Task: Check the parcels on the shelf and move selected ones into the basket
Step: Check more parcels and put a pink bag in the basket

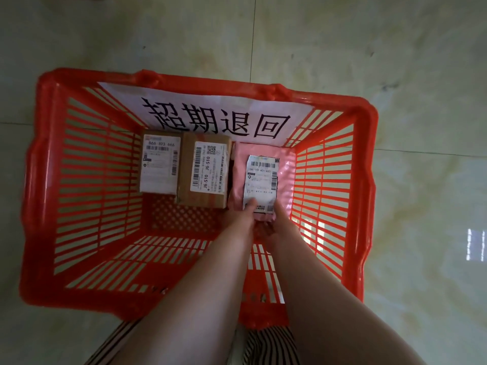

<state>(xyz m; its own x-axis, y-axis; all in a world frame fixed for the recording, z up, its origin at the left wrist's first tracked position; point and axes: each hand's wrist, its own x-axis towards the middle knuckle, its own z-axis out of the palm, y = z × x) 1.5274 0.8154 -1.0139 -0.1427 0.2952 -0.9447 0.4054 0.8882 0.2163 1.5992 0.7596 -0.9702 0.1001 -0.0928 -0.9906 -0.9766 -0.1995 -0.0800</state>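
Both the left hand (pixel 243 216) and right hand (pixel 279 219) pinch the near end of the soft pink plastic mailer (pixel 263 164), its length running away from them along the red slatted plastic basket's (pixel 50 180) right wall

Basket (pixel 76 180) sits on floor (pixel 421 101), seen from above. Both hands reach down into it. Left hand (pixel 243 219) & right hand (pixel 280 219) sit side by side, fingers on near edge of a soft parcel (pixel 286 164). Just left of the fingers: a box (pixel 204 201), touching the parcel. Further left, a 2nd box (pixel 159 164), beside the 1st. Beyond the fingertips, a paper sign (pixel 210 111) leans on basket's far wall.
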